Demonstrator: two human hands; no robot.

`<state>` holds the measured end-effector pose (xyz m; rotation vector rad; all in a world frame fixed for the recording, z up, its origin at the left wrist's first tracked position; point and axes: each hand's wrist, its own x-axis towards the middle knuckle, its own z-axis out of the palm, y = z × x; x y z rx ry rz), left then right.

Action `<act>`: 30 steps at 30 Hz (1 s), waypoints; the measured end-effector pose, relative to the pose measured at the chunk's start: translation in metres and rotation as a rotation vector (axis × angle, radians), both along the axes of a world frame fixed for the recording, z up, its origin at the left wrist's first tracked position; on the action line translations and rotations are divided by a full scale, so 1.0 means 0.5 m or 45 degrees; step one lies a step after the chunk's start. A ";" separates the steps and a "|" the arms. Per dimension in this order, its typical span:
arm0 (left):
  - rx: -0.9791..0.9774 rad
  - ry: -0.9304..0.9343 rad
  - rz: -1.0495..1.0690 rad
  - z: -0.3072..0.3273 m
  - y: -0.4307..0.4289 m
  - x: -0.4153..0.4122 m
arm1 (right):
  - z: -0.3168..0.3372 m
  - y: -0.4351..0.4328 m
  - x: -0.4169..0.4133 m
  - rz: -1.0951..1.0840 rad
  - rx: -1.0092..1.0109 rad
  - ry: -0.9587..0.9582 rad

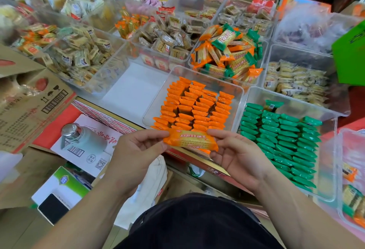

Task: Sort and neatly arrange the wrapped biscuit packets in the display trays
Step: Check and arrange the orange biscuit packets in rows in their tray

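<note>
Packet [190, 140], orange, is held level between both hands: left hand [138, 148] pinches its left end, right hand [237, 154] its right end. Just beyond the fingertips stands the orange tray [156, 108], rows packed on edge. Right of the right hand is the green tray [327, 169]; farther beyond, a mixed tray [190, 63].

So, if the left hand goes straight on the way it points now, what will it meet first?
Most likely the rows of orange packets in the clear tray just ahead. The left hand already pinches one orange packet; how high it is above the tray is unclear.
</note>
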<state>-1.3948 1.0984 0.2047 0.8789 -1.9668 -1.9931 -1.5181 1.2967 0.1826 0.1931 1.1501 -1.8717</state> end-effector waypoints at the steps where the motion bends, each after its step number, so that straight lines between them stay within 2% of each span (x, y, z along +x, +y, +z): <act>1: -0.045 -0.017 0.025 -0.002 -0.001 0.000 | -0.001 0.002 0.000 0.052 0.016 0.026; 6: -0.054 -0.189 0.063 -0.017 -0.014 -0.007 | -0.008 -0.003 0.007 0.181 0.243 0.208; 8: 0.086 -0.247 0.062 -0.022 -0.019 -0.010 | -0.010 -0.006 0.006 0.185 0.327 0.244; 12: 0.647 -0.201 0.061 -0.028 -0.022 -0.019 | -0.015 -0.013 0.001 0.114 0.296 0.178; 14: 0.718 -0.196 0.041 -0.032 -0.023 -0.020 | -0.016 -0.016 0.001 0.106 0.281 0.183; 18: 0.697 -0.207 0.044 -0.042 -0.027 -0.023 | -0.022 -0.022 -0.004 0.085 0.327 0.236; 20: 0.615 -0.215 0.056 -0.047 -0.029 -0.026 | -0.028 -0.023 -0.007 0.080 0.413 0.324; 23: 0.266 -0.227 0.008 -0.053 -0.032 -0.035 | -0.027 -0.026 -0.014 0.089 0.492 0.374; 26: -0.099 -0.161 -0.052 -0.056 -0.027 -0.051 | -0.030 -0.034 -0.027 0.043 0.445 0.219; 30: -0.407 -0.160 -0.200 -0.094 -0.031 -0.086 | -0.047 -0.052 -0.066 -0.057 0.425 0.117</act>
